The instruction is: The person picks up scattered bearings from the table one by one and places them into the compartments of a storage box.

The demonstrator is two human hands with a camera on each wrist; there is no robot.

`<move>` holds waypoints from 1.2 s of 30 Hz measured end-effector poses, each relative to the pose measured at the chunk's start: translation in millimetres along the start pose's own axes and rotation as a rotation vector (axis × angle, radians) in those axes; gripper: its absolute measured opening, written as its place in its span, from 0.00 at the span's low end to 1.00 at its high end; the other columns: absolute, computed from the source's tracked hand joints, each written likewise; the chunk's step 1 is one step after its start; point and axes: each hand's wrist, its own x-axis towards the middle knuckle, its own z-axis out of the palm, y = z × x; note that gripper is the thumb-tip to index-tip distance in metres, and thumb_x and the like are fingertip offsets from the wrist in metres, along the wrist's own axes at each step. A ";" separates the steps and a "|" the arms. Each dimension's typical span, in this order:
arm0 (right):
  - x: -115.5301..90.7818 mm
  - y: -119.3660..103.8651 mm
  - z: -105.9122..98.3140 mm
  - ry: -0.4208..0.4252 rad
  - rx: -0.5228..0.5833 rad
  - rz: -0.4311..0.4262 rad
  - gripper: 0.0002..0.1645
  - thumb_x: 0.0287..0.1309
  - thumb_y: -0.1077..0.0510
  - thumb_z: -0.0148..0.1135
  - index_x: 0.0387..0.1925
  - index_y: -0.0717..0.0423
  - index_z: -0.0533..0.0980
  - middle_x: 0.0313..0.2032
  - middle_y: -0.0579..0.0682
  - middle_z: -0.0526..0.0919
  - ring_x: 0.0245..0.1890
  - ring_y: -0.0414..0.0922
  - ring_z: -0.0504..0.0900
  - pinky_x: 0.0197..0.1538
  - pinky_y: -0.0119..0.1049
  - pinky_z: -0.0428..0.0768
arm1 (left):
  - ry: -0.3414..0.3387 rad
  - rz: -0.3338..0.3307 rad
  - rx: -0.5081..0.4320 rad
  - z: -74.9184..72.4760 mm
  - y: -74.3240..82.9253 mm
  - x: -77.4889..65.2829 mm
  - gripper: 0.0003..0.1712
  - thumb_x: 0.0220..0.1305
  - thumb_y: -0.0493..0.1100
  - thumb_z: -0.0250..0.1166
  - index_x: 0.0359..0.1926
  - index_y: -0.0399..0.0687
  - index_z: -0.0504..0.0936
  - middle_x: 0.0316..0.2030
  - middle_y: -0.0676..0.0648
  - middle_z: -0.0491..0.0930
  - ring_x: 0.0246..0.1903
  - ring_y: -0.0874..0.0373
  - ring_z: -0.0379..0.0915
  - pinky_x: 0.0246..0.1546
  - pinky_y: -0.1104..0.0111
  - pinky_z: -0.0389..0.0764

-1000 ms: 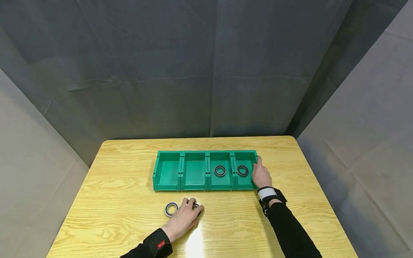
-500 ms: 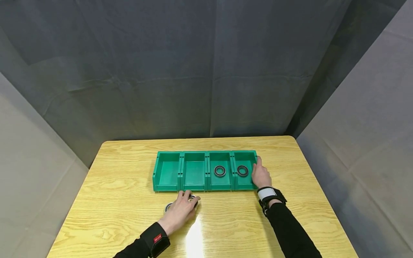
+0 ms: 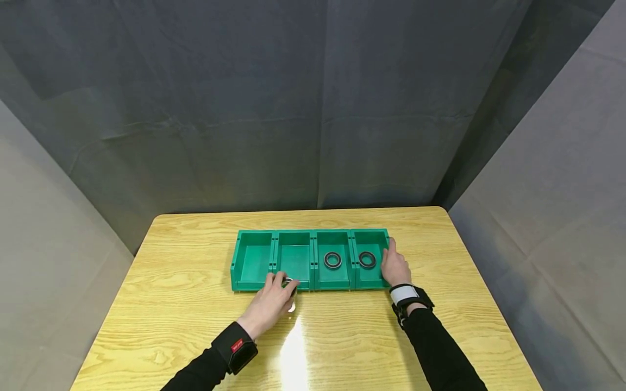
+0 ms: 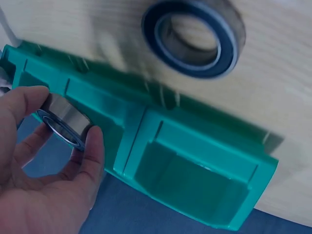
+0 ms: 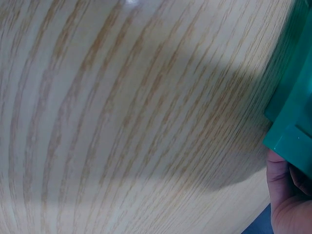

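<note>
My left hand (image 3: 268,307) pinches a ball bearing (image 4: 70,117) between thumb and fingers, holding it at the front lip of the second compartment from the left in the green bin row (image 3: 333,284). In the left wrist view the bearing is tilted, its steel outer ring facing up. Another bearing (image 4: 168,58) lies on the table before the bins; in the head view my left hand hides it. My right hand (image 3: 396,267) grips the right side wall of the rightmost bin, thumb on the inner side. Only part of that hand shows in the right wrist view, under the bin's corner.
One bearing (image 3: 326,260) lies in the third compartment from the left, and one more bearing (image 3: 360,260) in the rightmost. The bins stand on a wooden table (image 3: 195,304). A dark curtain (image 3: 244,108) hangs behind, with pale panels (image 3: 552,217) at both sides.
My left hand has carried the bearing from the table forward and slightly left to the bin's front lip. My right hand has stayed on the rightmost bin.
</note>
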 end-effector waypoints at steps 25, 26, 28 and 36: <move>3.0 3.6 4.7 0.015 -0.009 -0.002 0.29 0.79 0.56 0.39 0.74 0.62 0.51 0.40 0.74 0.83 0.34 0.68 0.85 0.30 0.58 0.80 | -0.020 -0.049 0.034 2.4 -9.3 51.0 0.21 0.68 0.40 0.66 0.62 0.45 0.78 0.52 0.32 0.74 0.48 0.38 0.70 0.28 0.63 0.81; 3.2 3.9 4.8 0.014 -0.009 -0.002 0.29 0.79 0.56 0.39 0.74 0.62 0.51 0.40 0.75 0.83 0.34 0.69 0.85 0.30 0.58 0.80 | -0.021 -0.050 0.037 3.4 -9.5 53.1 0.21 0.69 0.39 0.66 0.62 0.44 0.78 0.52 0.32 0.74 0.48 0.37 0.70 0.28 0.63 0.81; 3.3 4.1 4.5 0.011 -0.008 0.002 0.29 0.80 0.55 0.39 0.75 0.61 0.51 0.40 0.74 0.84 0.35 0.69 0.85 0.30 0.58 0.80 | -0.019 -0.047 0.051 5.3 -9.7 56.8 0.20 0.69 0.39 0.65 0.61 0.43 0.78 0.51 0.31 0.74 0.48 0.35 0.71 0.28 0.62 0.82; 3.2 3.1 4.5 0.009 -0.012 0.004 0.28 0.80 0.55 0.38 0.74 0.60 0.52 0.38 0.74 0.84 0.34 0.69 0.85 0.28 0.57 0.79 | -0.024 -0.053 0.132 13.0 -10.3 67.5 0.19 0.69 0.37 0.64 0.59 0.42 0.79 0.49 0.29 0.76 0.47 0.33 0.73 0.28 0.62 0.83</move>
